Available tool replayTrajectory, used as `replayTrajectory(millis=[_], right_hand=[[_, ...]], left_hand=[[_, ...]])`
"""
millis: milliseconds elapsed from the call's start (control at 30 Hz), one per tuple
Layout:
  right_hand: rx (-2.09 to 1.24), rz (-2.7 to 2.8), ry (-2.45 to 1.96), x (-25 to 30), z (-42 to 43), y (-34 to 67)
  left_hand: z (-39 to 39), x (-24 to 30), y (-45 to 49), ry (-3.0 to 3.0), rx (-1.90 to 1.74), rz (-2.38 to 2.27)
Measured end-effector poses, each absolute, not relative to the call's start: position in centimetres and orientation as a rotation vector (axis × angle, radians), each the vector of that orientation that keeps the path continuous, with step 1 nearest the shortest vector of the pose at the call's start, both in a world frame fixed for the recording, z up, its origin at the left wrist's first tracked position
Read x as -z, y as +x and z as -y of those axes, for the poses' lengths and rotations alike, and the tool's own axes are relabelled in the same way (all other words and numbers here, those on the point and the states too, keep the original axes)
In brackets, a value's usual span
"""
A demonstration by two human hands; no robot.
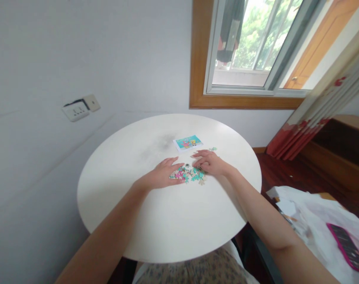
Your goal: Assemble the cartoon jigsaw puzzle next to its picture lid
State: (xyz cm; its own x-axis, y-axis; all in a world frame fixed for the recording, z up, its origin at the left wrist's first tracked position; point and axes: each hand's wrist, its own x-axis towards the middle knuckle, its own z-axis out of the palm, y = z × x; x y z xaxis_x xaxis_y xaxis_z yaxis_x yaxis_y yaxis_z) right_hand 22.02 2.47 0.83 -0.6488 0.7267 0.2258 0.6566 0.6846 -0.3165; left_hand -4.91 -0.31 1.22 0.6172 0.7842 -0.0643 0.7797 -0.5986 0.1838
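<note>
A small heap of jigsaw pieces (194, 174) in turquoise, pink and cream lies on a round white table (167, 221). My left hand (161, 173) rests at the heap's left side, fingers spread and partly around the pieces. Over the right side of the heap is my right hand (210, 162), its fingers bent but apart, fingertips down at the pieces. No piece shows clearly in its grasp. Just beyond the hands lies a flat picture box or card (188, 142) with cartoon figures on turquoise. A few loose pieces (213, 149) sit behind my right hand.
A wall with a socket (76, 111) borders the table on the left, and a window (253, 43) is beyond it. To the right, a pink-edged phone (348, 246) lies on a white covering (315, 209). A chair armrest (260, 252) is beside my right arm.
</note>
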Motion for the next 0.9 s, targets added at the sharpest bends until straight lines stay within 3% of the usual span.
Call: replayTrajectory(millis=[333,667,900], right_hand=[[-0.235,2.628,-0.99,-0.5,-2.1,20.6],[-0.14,2.414,-1.673,-0.8,-3.1,23.4],[-0.172,2.327,-1.755,-0.5,-4.0,24.8]], left_hand=[[0.3,-1.1,-4.9,2.664,-0.027,-1.307],[0.4,-1.3,-4.9,2.663,-0.031,-1.292],[0.2,-1.1,-5.0,2.668,-0.028,-1.3]])
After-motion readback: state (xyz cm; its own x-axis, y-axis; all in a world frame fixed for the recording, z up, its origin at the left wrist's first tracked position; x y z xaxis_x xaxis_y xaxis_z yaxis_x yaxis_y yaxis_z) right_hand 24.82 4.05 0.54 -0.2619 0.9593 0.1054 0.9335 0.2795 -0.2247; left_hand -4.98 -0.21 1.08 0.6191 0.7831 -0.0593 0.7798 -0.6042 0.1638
